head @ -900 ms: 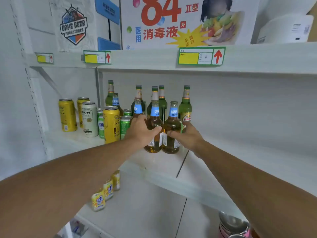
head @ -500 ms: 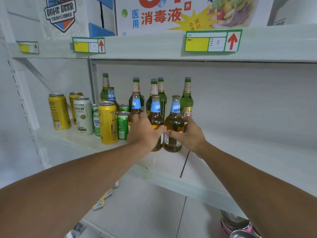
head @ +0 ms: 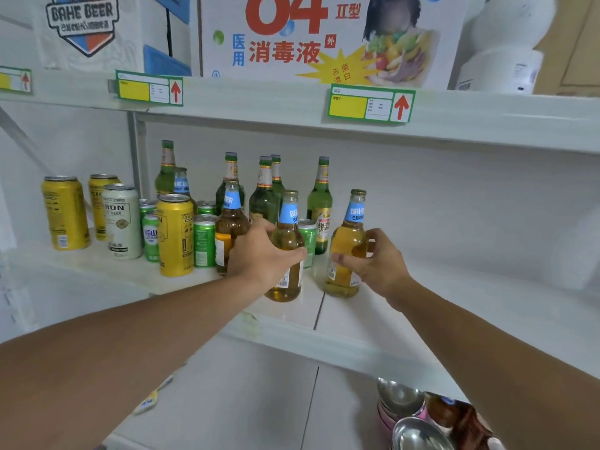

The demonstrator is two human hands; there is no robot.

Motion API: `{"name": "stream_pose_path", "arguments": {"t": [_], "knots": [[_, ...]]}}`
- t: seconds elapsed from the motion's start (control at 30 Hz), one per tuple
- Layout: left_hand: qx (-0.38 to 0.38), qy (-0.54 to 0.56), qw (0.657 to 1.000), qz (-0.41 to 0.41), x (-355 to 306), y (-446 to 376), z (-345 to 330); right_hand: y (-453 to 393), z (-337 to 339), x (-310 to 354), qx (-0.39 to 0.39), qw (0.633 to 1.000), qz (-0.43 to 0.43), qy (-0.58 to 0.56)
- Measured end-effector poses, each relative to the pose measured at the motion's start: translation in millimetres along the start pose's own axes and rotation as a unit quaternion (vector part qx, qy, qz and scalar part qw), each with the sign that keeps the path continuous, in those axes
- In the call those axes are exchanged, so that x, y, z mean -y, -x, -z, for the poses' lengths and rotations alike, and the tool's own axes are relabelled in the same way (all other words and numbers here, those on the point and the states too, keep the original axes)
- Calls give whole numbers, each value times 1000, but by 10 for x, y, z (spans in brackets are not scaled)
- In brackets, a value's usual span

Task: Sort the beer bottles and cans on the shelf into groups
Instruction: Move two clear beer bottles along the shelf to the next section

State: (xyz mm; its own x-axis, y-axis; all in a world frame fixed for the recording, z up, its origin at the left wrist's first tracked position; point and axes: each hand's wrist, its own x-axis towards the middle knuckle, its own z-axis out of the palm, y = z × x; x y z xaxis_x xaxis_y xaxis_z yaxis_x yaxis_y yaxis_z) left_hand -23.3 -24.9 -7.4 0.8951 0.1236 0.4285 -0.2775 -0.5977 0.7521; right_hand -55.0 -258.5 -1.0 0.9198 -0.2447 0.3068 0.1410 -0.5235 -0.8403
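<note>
On the white middle shelf (head: pixel 454 306) stand clear amber bottles with blue neck labels. My left hand (head: pixel 259 254) grips the middle amber bottle (head: pixel 287 235) near the shelf's front. My right hand (head: pixel 376 264) holds the right amber bottle (head: pixel 349 241), apart from the rest. A third amber bottle (head: pixel 230 222) stands just left of my left hand. Behind them rise several green bottles (head: pixel 264 196), one green bottle (head: pixel 321 203) furthest right. Yellow cans (head: pixel 175 235), a white can (head: pixel 120 222) and small green cans (head: pixel 204 241) crowd the left.
The shelf to the right of the bottles is bare. The upper shelf edge (head: pixel 259 102) carries price tags, with cartons above. Metal bowls (head: pixel 412 417) sit on the lower shelf at bottom right, and small yellow packets (head: pixel 152 397) lie lower left.
My right hand has moved its amber bottle to the right, away from the one in my left hand. A small green can now shows between them. The view has drawn closer.
</note>
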Motion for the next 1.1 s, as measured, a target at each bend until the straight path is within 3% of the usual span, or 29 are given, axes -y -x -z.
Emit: {"name": "stream_pose_path", "arguments": {"t": [0.27, 0.73, 1.1], "knots": [[70, 48, 996, -39, -558, 296, -322, 239, 926, -300, -41, 999, -21, -9], [105, 113, 988, 5, -1962, 945, -1614, 611, 2934, -1156, -84, 995, -24, 37], [160, 119, 979, -39, -2505, 660, -2476, 361, 3554, -1640, -158, 984, -68, 47]]}}
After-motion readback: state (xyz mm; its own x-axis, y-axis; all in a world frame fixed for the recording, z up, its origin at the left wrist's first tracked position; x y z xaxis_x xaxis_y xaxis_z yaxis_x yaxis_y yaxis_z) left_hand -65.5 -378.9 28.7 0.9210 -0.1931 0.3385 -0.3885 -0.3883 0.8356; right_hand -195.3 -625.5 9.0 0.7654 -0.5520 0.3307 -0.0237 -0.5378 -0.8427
